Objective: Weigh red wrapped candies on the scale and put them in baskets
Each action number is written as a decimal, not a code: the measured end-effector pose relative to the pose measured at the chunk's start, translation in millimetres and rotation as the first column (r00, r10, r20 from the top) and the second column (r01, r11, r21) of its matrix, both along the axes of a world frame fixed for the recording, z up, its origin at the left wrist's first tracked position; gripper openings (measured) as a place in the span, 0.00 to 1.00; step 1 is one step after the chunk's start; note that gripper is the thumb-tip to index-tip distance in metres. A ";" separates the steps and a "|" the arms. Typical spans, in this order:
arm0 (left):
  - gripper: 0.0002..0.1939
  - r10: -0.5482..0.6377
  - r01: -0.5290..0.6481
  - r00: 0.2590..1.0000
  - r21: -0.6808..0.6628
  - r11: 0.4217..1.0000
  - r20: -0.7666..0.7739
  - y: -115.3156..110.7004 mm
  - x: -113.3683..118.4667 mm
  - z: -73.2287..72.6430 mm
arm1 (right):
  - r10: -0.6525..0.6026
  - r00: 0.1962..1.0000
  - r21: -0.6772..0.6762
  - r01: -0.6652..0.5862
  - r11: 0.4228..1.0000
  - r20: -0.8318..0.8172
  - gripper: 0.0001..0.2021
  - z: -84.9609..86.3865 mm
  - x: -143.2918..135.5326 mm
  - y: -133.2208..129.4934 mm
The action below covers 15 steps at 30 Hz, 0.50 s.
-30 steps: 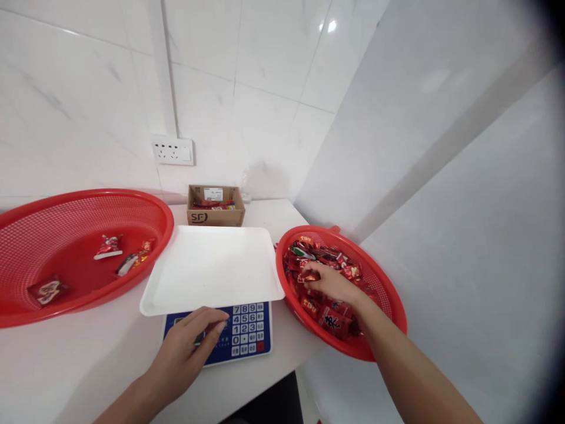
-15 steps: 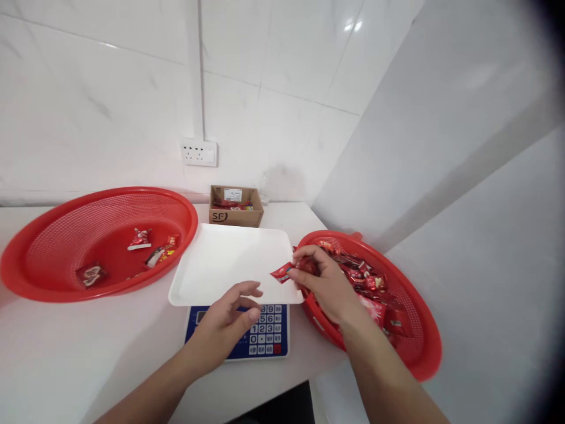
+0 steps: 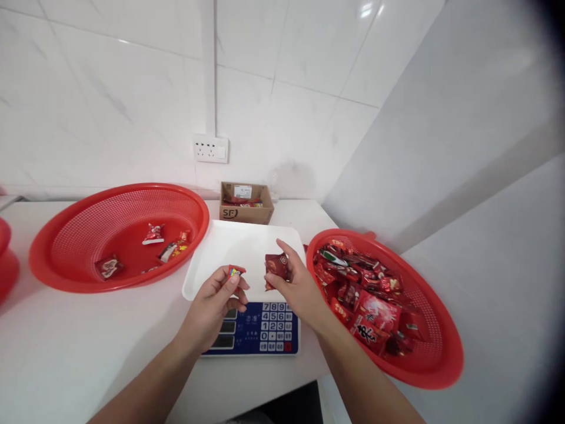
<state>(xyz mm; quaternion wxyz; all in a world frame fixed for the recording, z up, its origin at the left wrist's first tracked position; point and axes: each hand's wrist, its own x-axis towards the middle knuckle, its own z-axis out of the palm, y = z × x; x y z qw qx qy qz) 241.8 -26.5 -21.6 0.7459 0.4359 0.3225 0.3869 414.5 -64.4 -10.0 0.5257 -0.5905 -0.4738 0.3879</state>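
Observation:
Between thumb and fingers, my left hand (image 3: 216, 300) pinches a small red candy packet (image 3: 236, 271) with a bit of yellow and blue print. My right hand (image 3: 295, 285) grips a dark red wrapped snack (image 3: 276, 265) a short way to the right. Both hands are over the front part of the white tray (image 3: 247, 238) of a scale. Below them shows the scale's blue keypad panel (image 3: 251, 327), partly covered by my left hand. To the right, a red basket (image 3: 448, 330) holds many red wrapped snacks (image 3: 375, 309).
Left of the scale stands another red basket (image 3: 66, 247) with several wrapped pieces in it. Behind the tray is a small cardboard box (image 3: 245, 213) with red packets inside. A wall socket (image 3: 210, 149) is above. Part of another red container (image 3: 5, 265) shows at the left edge.
The small red packet has passed from my right hand to my left hand. My right hand has moved left from the basket's rim and now shows a dark red snack.

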 end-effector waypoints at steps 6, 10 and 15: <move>0.16 -0.052 0.052 0.998 -0.004 0.999 -0.026 -1.8 2.4 -3.9 | -0.054 0.986 -0.064 0.065 0.996 0.159 0.34 1.6 -7.8 -1.0; 0.15 -0.052 0.052 0.998 -0.014 0.999 -0.022 0.9 -0.2 -7.1 | 0.072 0.957 -0.087 -0.050 0.995 0.279 0.42 6.0 0.5 -4.3; 0.16 -0.066 0.073 0.993 -0.074 0.995 0.093 6.6 -6.9 -8.4 | -0.042 0.757 -0.139 0.174 0.975 0.652 0.23 20.8 55.3 -8.9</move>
